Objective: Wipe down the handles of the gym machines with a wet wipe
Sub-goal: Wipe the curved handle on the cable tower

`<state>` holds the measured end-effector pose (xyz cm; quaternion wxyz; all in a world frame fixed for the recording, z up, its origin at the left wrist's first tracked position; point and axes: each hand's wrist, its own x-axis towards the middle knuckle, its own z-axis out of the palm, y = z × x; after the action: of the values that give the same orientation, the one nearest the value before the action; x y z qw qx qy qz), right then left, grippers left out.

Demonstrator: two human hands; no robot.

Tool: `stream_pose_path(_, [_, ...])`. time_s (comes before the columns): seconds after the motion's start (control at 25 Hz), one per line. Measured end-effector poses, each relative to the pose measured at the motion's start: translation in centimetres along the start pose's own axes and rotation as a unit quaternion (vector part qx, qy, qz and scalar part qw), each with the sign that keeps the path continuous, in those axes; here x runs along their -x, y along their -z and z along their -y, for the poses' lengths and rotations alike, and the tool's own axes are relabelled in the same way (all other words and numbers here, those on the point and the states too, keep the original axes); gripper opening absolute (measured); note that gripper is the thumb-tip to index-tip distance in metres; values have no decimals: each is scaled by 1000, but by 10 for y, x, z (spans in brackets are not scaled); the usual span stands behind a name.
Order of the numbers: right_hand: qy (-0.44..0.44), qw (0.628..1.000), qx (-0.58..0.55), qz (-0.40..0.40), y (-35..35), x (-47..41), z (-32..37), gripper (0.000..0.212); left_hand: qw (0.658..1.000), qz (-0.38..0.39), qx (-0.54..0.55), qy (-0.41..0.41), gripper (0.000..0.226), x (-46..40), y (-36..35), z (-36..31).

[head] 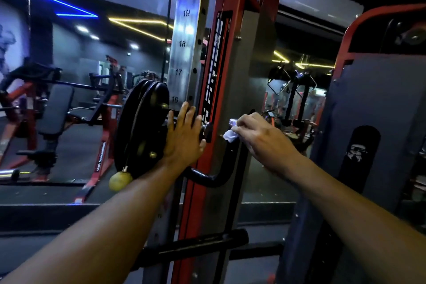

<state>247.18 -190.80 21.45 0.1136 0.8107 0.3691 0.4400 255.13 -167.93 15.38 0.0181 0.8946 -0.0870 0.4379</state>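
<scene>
A black curved handle (215, 174) sticks out from the red upright (211, 90) of a cable machine and bends upward to a chrome end cap (232, 121). My right hand (258, 138) is wrapped around the upper part of this handle, pressing a crumpled white wet wipe (229, 135) against it. My left hand (184, 136) lies flat, fingers spread, on the pulley carriage beside a black knob (207, 131), holding nothing.
A black pulley wheel (143, 129) with a yellow ball (119, 181) hanging under it sits left of the upright. The numbered steel column (184, 41) rises behind. A grey padded machine with red frame (368, 110) stands right. Benches and red machines (55, 117) fill the left floor.
</scene>
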Motion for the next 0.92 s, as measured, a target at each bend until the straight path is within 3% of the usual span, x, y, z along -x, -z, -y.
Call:
stream_pose_path(0.16, [-14,1000,-8,-23,-28,1,7,23,994,-109,32,-9,54,-6,-26,-1])
stream_pose_path(0.28, [71,996,56,-21,-36,12,18,25,981,-189,40,-16,53,-9,-47,1])
stream_pose_path(0.44, [140,986,81,-32,-25,8,13,32,973,-226,39,-22,56,-11,-58,4])
stream_pose_path(0.6, [84,990,97,-59,-13,-9,7,49,969,-239,58,-37,56,-15,-58,5])
stream_pose_path(0.68, [76,992,93,-24,-23,-3,21,50,968,-239,65,-36,56,-11,-58,8])
stream_pose_path(0.8, [134,982,121,54,-35,9,33,31,968,-234,74,-45,57,-10,-54,5])
stream_pose_path(0.92, [164,972,125,110,-19,-9,16,35,968,-232,84,-44,57,-10,-52,5])
